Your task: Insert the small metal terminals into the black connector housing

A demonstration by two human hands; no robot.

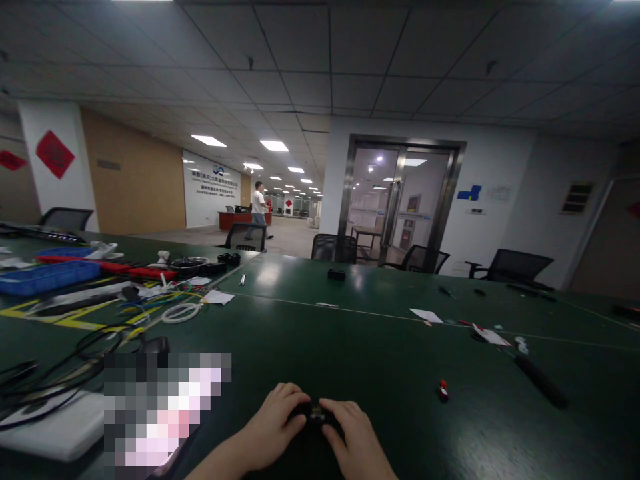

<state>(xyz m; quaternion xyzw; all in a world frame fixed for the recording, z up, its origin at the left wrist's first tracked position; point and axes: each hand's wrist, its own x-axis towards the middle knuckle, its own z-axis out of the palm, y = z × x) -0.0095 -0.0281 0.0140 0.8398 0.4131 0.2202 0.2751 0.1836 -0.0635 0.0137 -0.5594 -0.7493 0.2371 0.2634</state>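
Observation:
Both hands meet over a small dark object (317, 415) low in the middle of the head view. It has a black body with a brassy or metallic middle part; its kind I cannot make out. My left hand (275, 423) grips its left end between thumb and fingers. On the opposite end, my right hand (356, 437) is closed in the same way, fingers on top and thumb in front. Most of the object's two ends is hidden by the fingers. Beneath lies the dark green table (280, 340).
Cables (95, 353), a white box (60, 427) and a pixelated patch (170, 413) lie to the left, blue trays (50, 277) farther back. At right are a small red-and-white item (443, 391) and a black-handled tool (540, 380). A person (258, 207) walks beyond the chairs.

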